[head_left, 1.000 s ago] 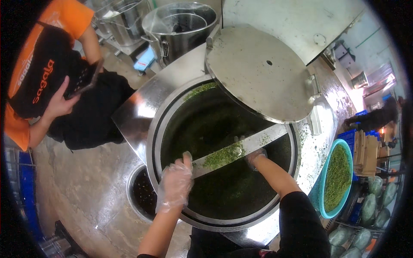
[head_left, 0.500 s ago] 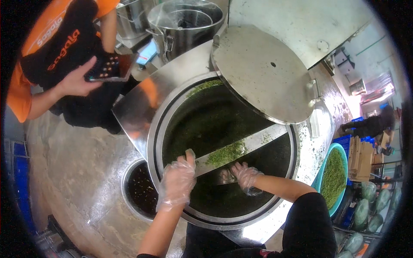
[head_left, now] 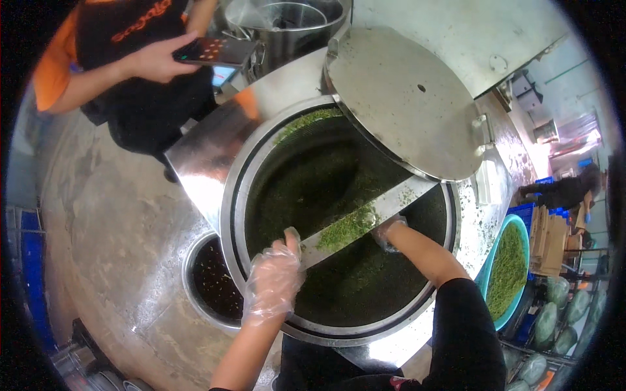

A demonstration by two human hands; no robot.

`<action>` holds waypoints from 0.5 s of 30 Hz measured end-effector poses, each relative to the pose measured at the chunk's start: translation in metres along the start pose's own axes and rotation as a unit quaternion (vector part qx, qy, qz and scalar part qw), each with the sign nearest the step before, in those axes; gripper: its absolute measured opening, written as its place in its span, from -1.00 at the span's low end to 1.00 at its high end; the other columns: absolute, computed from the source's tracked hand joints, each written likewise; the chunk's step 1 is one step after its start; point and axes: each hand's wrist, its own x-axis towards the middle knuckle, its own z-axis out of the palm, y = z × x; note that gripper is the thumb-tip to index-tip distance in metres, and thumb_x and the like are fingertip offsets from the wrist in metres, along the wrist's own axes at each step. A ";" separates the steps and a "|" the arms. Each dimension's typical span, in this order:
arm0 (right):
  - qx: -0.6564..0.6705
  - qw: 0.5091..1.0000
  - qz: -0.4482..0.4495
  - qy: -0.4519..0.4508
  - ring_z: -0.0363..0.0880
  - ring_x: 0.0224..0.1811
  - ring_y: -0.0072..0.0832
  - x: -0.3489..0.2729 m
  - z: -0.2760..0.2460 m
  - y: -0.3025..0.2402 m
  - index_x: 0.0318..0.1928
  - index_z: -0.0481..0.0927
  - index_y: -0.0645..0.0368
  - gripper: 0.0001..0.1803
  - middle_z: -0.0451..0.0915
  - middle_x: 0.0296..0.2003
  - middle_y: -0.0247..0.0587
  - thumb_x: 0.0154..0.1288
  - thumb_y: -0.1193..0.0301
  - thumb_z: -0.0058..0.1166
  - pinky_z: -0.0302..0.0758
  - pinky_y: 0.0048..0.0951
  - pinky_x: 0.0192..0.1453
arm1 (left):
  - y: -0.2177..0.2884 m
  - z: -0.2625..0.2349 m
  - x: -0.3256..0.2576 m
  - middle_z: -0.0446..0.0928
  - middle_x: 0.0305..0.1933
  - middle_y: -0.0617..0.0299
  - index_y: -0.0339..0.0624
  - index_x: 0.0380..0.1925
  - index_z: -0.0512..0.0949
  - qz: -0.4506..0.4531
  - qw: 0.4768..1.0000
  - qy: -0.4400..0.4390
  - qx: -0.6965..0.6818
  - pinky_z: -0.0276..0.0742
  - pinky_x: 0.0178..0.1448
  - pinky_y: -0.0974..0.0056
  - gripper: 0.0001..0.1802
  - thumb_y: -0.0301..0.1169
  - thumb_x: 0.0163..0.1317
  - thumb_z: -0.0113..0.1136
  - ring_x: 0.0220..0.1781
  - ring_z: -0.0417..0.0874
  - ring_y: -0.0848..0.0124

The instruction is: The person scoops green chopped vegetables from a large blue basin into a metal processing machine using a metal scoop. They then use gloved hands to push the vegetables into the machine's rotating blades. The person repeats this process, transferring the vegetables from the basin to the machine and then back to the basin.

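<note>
A wide round steel drum (head_left: 229, 195) with a dark perforated inner wall stands before me. Across its opening runs a flat metal bar (head_left: 398, 197), its middle heaped with green shreds (head_left: 349, 229). My left hand (head_left: 275, 280), in a clear plastic glove, is at the bar's left end, fingers bent around it. My right hand (head_left: 390, 234), gloved too, reaches into the drum at the bar's near edge; its fingers are hidden beneath the bar. More green shreds (head_left: 306, 124) cling along the drum's far wall. A hinged round lid (head_left: 407, 98) is raised at the far right.
A co-worker (head_left: 150, 78) at the far left holds a dark flat device (head_left: 218, 52). Steel pots (head_left: 287, 29) stand at the back. Left of the drum sits a bowl of dark contents (head_left: 215, 280); on the right, a turquoise tub (head_left: 520, 225) of green shreds beside racked green melons (head_left: 548, 322).
My right hand has slid right along the bar, its fingers passing out of sight beneath it. My left hand stays at the bar's end. The co-worker's device appears farther right, as the view shifts slightly.
</note>
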 end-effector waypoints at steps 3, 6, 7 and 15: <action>-0.089 0.993 -0.052 -0.054 0.37 0.32 -0.09 0.002 0.002 0.005 0.23 0.44 0.07 -0.55 0.36 0.28 -0.08 0.39 0.23 -0.13 0.35 -0.08 0.35 | -0.005 -0.009 0.000 0.57 -0.14 -0.12 -0.30 0.36 0.23 0.002 0.998 -0.027 -0.065 0.65 -0.09 0.05 -0.08 -0.11 0.10 0.43 -0.15 0.69 0.01; -0.182 0.969 -0.108 -0.129 0.47 0.24 -0.13 -0.003 0.012 0.005 0.13 0.55 0.06 -0.61 0.49 0.19 -0.11 0.38 0.26 -0.13 0.43 -0.09 0.26 | -0.010 -0.017 0.004 0.57 -0.12 -0.15 -0.31 0.37 0.21 0.003 0.994 -0.044 -0.102 0.62 -0.02 0.04 -0.01 -0.04 0.06 0.47 -0.09 0.67 -0.02; -0.211 0.957 -0.124 -0.154 0.51 0.21 -0.15 -0.006 0.012 0.008 0.09 0.59 0.06 -0.63 0.53 0.16 -0.12 0.38 0.27 -0.13 0.46 -0.09 0.24 | -0.011 -0.019 0.005 0.57 -0.12 -0.15 -0.31 0.36 0.21 0.003 0.993 -0.051 -0.106 0.61 -0.01 0.04 0.00 -0.03 0.05 0.48 -0.08 0.66 -0.02; -0.273 0.911 -0.190 -0.242 0.68 0.04 -0.20 -0.013 0.042 0.008 -0.12 0.76 0.09 -0.67 0.72 -0.04 -0.14 0.31 0.34 -0.08 0.61 -0.11 0.08 | -0.014 -0.024 0.014 0.61 -0.16 -0.06 -0.25 0.07 0.50 0.031 0.995 -0.083 -0.045 0.47 0.26 -0.08 -0.24 0.14 0.08 0.39 -0.01 0.67 0.08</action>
